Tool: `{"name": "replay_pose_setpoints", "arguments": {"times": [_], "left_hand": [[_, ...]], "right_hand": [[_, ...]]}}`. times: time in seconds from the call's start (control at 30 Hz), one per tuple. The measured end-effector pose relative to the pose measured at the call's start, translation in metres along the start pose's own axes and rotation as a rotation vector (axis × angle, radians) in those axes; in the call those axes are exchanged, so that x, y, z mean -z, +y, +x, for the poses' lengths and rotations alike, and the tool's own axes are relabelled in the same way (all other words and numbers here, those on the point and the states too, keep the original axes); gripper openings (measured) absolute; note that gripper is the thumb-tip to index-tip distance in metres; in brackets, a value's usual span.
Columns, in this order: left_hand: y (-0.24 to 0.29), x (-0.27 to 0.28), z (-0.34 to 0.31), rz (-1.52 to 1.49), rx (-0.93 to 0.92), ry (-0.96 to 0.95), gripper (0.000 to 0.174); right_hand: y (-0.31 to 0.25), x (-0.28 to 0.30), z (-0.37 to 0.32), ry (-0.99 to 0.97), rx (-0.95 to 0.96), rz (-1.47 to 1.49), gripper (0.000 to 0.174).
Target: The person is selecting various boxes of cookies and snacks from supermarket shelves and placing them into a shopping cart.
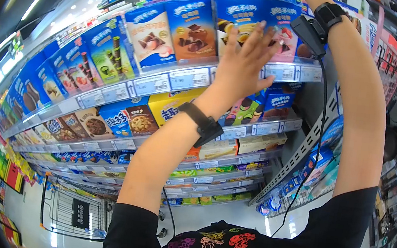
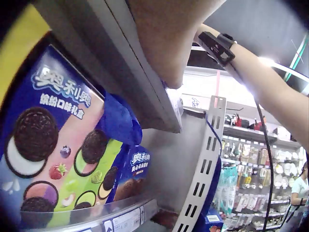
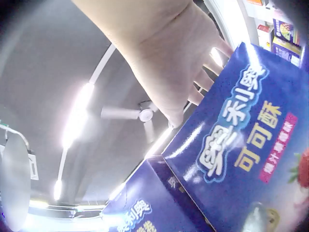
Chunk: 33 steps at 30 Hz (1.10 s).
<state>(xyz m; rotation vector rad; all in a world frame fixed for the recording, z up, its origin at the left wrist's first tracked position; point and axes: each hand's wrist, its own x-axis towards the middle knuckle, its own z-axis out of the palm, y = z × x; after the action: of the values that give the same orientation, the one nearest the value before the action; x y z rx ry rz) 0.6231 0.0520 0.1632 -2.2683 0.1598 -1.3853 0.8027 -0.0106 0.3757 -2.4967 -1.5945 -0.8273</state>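
Observation:
My left hand (image 1: 248,56) spreads its straight fingers across the front of a blue cookie box with yellow rolls (image 1: 228,12) on the upper shelf. Its thumb points right, close to the price labels. In the left wrist view, the heel of this hand (image 2: 161,43) is at the shelf edge. Right of that box stands a blue and pink cookie box with a strawberry (image 3: 241,140). My right hand (image 3: 178,58) reaches over its top, fingers extended and partly hidden behind the box edge. In the head view the frame's top edge cuts most of this hand off.
Rows of boxes stand left along the upper shelf (image 1: 184,79). On the shelf below sits a cookie gift box (image 2: 53,140). A slotted metal upright (image 2: 200,169) borders the shelves at right. A shopping cart (image 1: 74,208) stands lower left. Another person (image 2: 299,193) is at the far right.

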Motion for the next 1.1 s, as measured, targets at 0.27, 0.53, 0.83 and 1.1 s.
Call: {"name": "replay_pose_setpoints", "arguments": {"times": [0.27,0.53,0.83,1.1], "left_hand": [[-0.002,-0.005,-0.003,-0.016,-0.011,0.074,0.063],[-0.003,-0.003,-0.004,-0.051,-0.005,0.115,0.062],[-0.003,-0.006,-0.005,-0.041,-0.006,0.106,0.065],[-0.003,-0.006,-0.006,-0.032,-0.009,0.071,0.067]], "right_hand": [[-0.022,-0.014,0.024,-0.396,-0.106,0.158,0.067],[-0.044,-0.005,0.017,-0.326,-0.352,0.092,0.073],[-0.025,-0.032,0.040,-0.347,-0.298,0.134,0.063],[-0.001,-0.052,0.059,-0.191,-0.223,0.069,0.059]]}}
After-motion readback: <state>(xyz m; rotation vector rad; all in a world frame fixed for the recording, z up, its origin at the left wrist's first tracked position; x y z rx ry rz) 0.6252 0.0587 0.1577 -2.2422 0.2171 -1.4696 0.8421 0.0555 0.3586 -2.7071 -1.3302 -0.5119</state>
